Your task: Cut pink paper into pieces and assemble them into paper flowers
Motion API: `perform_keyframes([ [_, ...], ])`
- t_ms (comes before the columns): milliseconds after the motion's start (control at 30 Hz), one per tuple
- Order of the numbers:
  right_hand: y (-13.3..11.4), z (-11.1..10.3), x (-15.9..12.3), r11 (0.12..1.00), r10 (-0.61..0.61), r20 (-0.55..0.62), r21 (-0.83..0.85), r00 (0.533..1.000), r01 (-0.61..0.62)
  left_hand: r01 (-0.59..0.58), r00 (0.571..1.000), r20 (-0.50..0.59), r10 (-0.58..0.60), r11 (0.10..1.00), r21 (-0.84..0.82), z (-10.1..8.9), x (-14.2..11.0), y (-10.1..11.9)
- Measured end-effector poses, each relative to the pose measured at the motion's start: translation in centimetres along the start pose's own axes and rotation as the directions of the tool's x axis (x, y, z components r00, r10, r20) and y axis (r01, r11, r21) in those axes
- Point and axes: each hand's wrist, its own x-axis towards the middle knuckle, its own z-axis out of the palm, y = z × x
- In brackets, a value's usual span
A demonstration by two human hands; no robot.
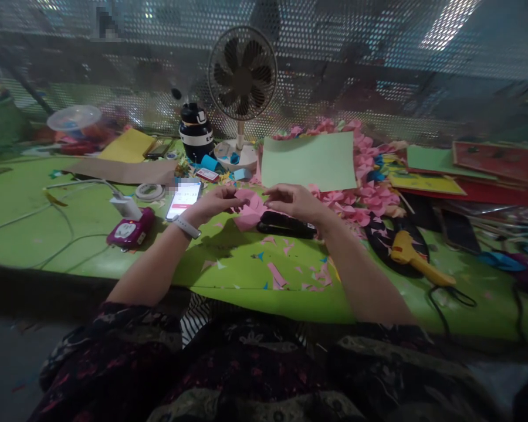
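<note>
My left hand [215, 202] and my right hand [293, 201] meet over a folded pink paper piece [250, 210] above the green table [70, 234]. Both hands pinch its edges with bent fingers. A white band sits on my left wrist [187, 226]. A black stapler [286, 225] lies just under my right hand. Pink and blue paper scraps [290, 269] are scattered on the table in front of me. A heap of finished pink paper flowers [365, 193] lies to the right of my hands.
A lit phone [183, 198], a tape roll [149, 191] and a magenta power strip [129, 230] with cables lie left. A small fan [242, 76], a dark bottle [196, 135] and a green sheet [310, 161] stand behind. A yellow glue gun [411, 255] and coloured paper sheets [466, 170] lie right.
</note>
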Motion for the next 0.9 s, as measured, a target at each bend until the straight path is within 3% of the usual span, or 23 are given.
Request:
perform_keyframes([
  [267, 0.6, 1.5, 0.5, 0.986, -0.045, 0.028, 0.164, 0.999, 0.04, -0.025, 0.998, 0.048, 0.032, 0.991, -0.13, 0.5, 0.1, -0.6],
  [900, 0.7, 1.6, 0.5, 0.977, -0.048, 0.026, 0.21, 0.999, 0.042, 0.022, 0.999, 0.047, -0.009, 0.958, -0.284, 0.8, 0.3, -1.1],
])
